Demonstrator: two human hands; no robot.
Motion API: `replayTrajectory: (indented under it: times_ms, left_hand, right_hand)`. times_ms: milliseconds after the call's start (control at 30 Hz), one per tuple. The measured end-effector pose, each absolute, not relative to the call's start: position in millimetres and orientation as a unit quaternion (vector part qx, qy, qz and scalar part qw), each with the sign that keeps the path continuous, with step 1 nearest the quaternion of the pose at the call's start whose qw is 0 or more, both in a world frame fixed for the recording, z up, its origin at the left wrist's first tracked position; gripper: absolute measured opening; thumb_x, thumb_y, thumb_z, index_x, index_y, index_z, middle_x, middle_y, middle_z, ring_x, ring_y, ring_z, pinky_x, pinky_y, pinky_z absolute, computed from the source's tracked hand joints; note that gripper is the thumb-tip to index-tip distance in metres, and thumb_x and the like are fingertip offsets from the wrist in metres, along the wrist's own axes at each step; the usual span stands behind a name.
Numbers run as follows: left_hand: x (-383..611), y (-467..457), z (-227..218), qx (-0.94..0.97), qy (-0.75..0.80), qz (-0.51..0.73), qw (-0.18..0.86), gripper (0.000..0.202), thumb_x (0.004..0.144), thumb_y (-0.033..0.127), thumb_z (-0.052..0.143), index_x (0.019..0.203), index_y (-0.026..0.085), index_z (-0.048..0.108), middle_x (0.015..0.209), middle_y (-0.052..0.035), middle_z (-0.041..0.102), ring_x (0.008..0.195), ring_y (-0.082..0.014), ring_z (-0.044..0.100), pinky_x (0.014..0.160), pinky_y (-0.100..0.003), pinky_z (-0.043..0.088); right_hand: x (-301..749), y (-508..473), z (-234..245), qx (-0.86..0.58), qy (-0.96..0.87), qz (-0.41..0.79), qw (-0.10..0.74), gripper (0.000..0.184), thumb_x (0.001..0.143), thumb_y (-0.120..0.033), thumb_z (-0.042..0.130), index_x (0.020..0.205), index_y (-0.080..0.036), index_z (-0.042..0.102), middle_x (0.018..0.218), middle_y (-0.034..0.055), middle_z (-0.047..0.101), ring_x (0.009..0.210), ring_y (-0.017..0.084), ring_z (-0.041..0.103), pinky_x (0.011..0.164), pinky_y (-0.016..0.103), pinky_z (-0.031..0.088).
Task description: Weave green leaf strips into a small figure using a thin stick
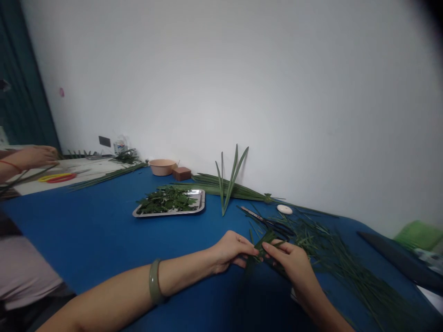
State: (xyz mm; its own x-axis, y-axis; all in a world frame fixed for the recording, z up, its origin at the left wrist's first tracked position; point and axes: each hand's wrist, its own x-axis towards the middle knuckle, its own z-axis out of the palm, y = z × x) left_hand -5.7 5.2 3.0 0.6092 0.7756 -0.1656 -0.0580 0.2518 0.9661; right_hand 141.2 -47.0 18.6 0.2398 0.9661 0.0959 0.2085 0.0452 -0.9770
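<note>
Between my two hands, low over the blue table (194,237), are green leaf strips (266,240) that cross one another. My left hand (232,249) pinches them from the left, thumb and fingers together. From the right, my right hand (289,258) grips the same strips between thumb and fingers. A long strip hangs below the left hand. Just beyond the hands lie black-handled scissors (268,222). Cut leaf strips (332,253) are strewn to the right of my right hand. The exact fold of the held strips is too dark to make out.
A metal tray (202,203) carries leafy sprigs. Behind it stand a pink bowl (162,167) and a brown box (182,173). A palm leaf (238,190) lies along the wall, near a white oval object (284,209). At far left, another person's hand (32,157) is above a white surface.
</note>
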Motion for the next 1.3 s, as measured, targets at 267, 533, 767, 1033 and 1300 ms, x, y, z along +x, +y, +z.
replayTrajectory:
  times_ms: [267,533,767,1033,1300]
  left_hand:
    - [-7,3,8,0.548,0.318,0.247,0.733,0.027,0.048,0.025,0.068,0.071,0.010,0.063,0.075,-0.0082,0.063,0.060,-0.0125,0.055,0.049,-0.020,0.041]
    - [-12,13,6,0.550,0.304,0.252,0.736,0.022,0.055,0.026,0.066,0.069,0.012,0.060,0.083,-0.0077,0.063,0.066,-0.0128,0.058,0.049,-0.017,0.041]
    - [-26,30,17,0.571,0.269,0.200,0.749,0.017,0.056,0.020,0.067,0.065,0.008,0.060,0.073,-0.0098,0.063,0.058,-0.0120,0.059,0.045,-0.016,0.040]
    - [-30,45,9,0.573,0.282,0.190,0.745,0.015,0.057,0.019,0.066,0.067,0.009,0.061,0.071,-0.0069,0.063,0.054,-0.0082,0.056,0.052,-0.018,0.045]
    - [-29,50,3,0.579,0.299,0.180,0.737,0.016,0.056,0.021,0.067,0.064,0.009,0.060,0.069,-0.0064,0.063,0.054,-0.0090,0.056,0.050,-0.017,0.045]
  right_hand:
    - [142,-46,20,-0.588,-0.537,0.330,0.507,0.022,0.058,-0.034,0.062,0.048,-0.015,0.060,0.045,-0.0019,0.057,0.044,0.009,0.049,0.044,0.019,0.035]
    - [174,-41,35,-0.610,-0.526,0.264,0.532,0.033,0.066,-0.041,0.053,0.086,-0.016,0.062,0.078,0.0044,0.067,0.072,0.016,0.059,0.059,0.022,0.045]
    - [245,-24,31,-0.705,-0.542,0.154,0.431,0.022,0.056,-0.033,0.059,0.068,-0.017,0.066,0.065,0.0053,0.067,0.062,0.021,0.060,0.055,0.028,0.043]
    - [287,-22,21,-0.774,-0.557,0.023,0.299,0.020,0.060,-0.030,0.050,0.072,-0.022,0.065,0.077,0.0086,0.066,0.075,0.029,0.057,0.059,0.034,0.037]
    - [305,-20,13,-0.750,-0.620,0.040,0.228,0.016,0.060,-0.018,0.050,0.069,-0.022,0.063,0.073,0.0032,0.066,0.070,0.021,0.059,0.060,0.027,0.040]
